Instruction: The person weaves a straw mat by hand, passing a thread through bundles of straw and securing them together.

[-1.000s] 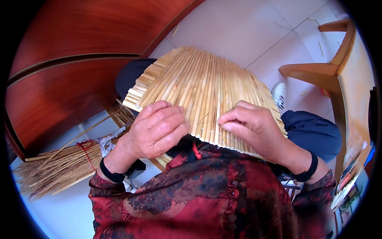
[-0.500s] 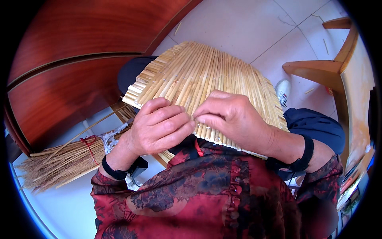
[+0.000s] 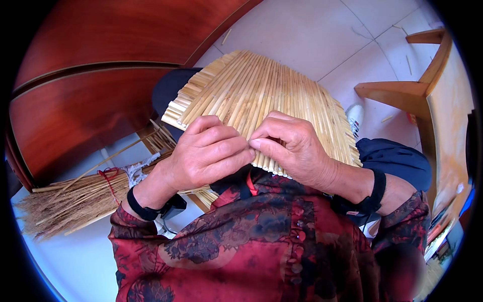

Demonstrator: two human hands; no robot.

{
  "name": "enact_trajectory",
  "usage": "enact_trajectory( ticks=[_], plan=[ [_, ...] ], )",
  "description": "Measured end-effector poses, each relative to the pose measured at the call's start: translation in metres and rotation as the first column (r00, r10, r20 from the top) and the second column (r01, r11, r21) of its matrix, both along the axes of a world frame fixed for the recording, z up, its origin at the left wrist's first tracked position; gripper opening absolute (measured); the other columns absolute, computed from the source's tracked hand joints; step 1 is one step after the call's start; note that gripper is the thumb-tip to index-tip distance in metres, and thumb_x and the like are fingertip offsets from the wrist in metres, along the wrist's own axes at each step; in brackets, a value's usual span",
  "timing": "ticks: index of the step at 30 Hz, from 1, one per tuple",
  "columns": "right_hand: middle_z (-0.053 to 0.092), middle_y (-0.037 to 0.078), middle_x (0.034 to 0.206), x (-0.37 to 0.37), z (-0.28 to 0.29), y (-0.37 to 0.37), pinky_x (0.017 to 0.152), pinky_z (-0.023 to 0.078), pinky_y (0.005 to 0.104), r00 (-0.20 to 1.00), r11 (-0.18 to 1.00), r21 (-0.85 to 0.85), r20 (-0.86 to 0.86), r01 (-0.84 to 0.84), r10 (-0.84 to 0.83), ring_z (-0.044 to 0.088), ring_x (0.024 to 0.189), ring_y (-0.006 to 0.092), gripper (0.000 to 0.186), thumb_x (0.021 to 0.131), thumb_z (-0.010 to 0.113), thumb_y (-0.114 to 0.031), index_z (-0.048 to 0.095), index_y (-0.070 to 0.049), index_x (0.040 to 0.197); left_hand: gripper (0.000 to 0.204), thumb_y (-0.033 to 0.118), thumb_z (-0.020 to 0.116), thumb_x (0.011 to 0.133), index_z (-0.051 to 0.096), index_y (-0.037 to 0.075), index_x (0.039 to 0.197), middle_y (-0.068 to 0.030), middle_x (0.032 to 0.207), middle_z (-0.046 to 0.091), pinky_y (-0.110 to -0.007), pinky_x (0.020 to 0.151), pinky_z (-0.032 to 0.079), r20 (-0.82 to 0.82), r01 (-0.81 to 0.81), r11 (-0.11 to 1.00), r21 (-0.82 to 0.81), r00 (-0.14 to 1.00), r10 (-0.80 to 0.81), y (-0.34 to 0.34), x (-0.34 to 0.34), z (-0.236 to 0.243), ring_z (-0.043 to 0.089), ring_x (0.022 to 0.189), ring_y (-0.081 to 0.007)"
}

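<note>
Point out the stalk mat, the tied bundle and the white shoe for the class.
Stalk mat (image 3: 276, 95): head view, middle of its upper surface.
Tied bundle (image 3: 78, 200): head view, its brushy stems.
White shoe (image 3: 355, 117): head view, its visible upper.

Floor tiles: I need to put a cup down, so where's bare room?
Bare tiles lie beyond the stalk mat, between red panels and wooden legs. Crowded: the left, with its bristly bundle, and the mat's near edge, by the left hand and right hand.
</note>
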State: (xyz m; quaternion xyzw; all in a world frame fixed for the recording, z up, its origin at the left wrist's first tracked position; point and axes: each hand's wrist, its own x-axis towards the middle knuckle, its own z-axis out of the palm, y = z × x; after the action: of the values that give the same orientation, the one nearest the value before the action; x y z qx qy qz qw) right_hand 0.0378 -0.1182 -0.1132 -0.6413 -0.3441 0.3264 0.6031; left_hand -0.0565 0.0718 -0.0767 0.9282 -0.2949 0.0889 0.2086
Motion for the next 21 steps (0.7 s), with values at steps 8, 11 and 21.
enact_trajectory(
  ticks=[8, 11, 21],
  plan=[
    [0.062, 0.008, 0.080, 0.019, 0.015, -0.015, 0.067, 0.050, 0.0310, 0.959, 0.964, 0.063, -0.135, 0.260, -0.250, 0.060, 0.072, 0.0178, 0.008, 0.087, 0.060, -0.009, 0.062, -0.001, 0.086, 0.023, 0.012, 0.065, 0.070, 0.065, 0.007, 0.092, -0.0044, 0.092, 0.062, -0.032, 0.075, 0.045, -0.022, 0.001, 0.999, -0.036, 1.000, -0.002, 0.001, 0.001, -0.002, 0.061, 0.083, -0.0176],
    [0.065, 0.013, 0.097, 0.077, 0.041, -0.031, 0.088, 0.052, 0.0424, 0.913, 0.911, 0.194, -0.269, 0.364, -0.307, 0.064, 0.100, 0.0253, 0.017, 0.098, 0.047, -0.019, 0.054, -0.003, 0.098, 0.025, 0.010, 0.066, 0.070, 0.066, 0.007, 0.095, -0.0059, 0.092, 0.063, -0.035, 0.076, 0.046, -0.015, 0.002, 0.999, -0.053, 1.000, -0.003, 0.003, -0.009, -0.013, 0.061, 0.085, -0.0211],
    [0.061, 0.008, 0.093, 0.107, 0.072, -0.011, 0.080, 0.057, 0.0397, 0.813, 0.964, 0.265, -0.556, -0.027, 0.175, 0.068, 0.079, 0.0202, 0.016, 0.098, 0.046, -0.020, 0.053, -0.005, 0.099, 0.023, 0.012, 0.063, 0.072, 0.064, 0.008, 0.095, -0.0039, 0.095, 0.062, -0.035, 0.082, 0.046, 0.127, -0.011, 0.998, -0.056, 0.992, 0.018, 0.003, -0.002, -0.021, 0.061, 0.088, -0.0176]
  ],
)
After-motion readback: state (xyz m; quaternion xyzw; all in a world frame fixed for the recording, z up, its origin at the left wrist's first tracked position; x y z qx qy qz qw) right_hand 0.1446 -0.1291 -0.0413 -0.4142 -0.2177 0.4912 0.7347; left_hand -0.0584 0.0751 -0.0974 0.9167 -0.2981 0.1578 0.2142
